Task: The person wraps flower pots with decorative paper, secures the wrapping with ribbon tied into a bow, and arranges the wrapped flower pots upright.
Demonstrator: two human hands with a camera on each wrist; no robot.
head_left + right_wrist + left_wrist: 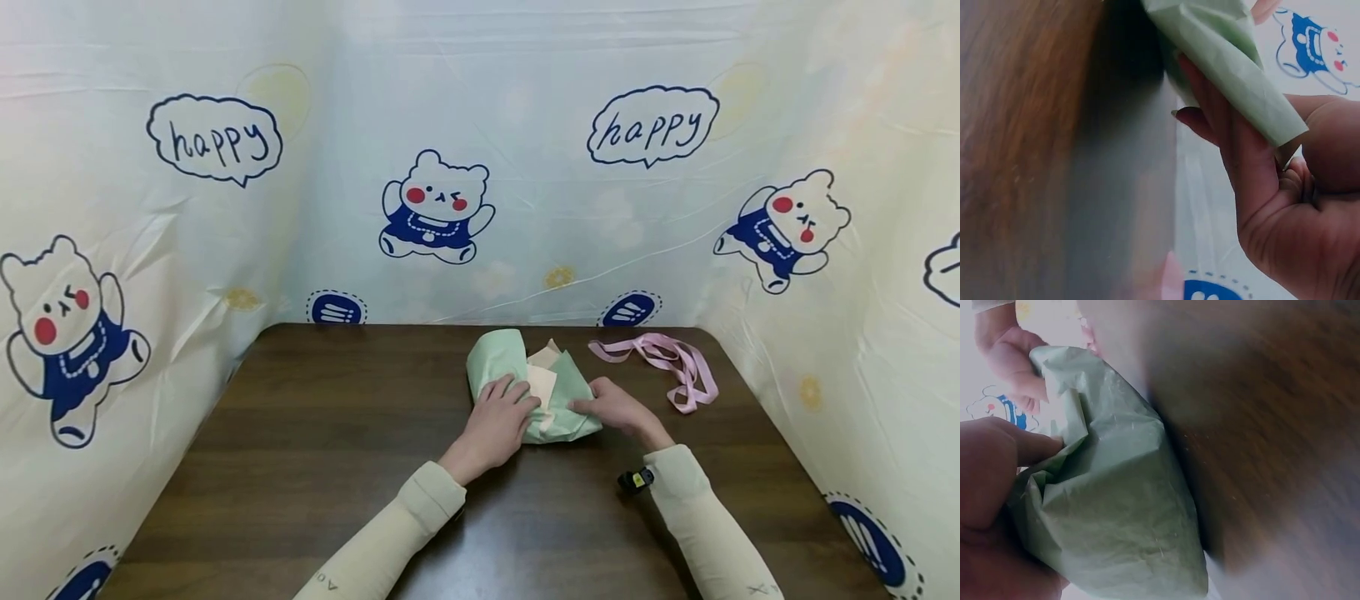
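A bundle of pale green wrapping paper [497,353] lies on the table, with cream-coloured paper [542,383] showing at its middle opening. My left hand [495,427] rests on the bundle's near left side, its fingers stretched over the folded paper. In the left wrist view the thumb presses near a crease of the green paper [1122,506]. On the other side my right hand [621,410] pinches the right flap; the right wrist view has fingers behind this green flap [1235,75] and the thumb in front. What the bundle wraps is hidden.
A loosely looped pink ribbon [693,373] lies at the back right, beyond my right hand. The dark wooden table [337,417] has its far edge against a printed curtain [540,208], which also hangs along both sides.
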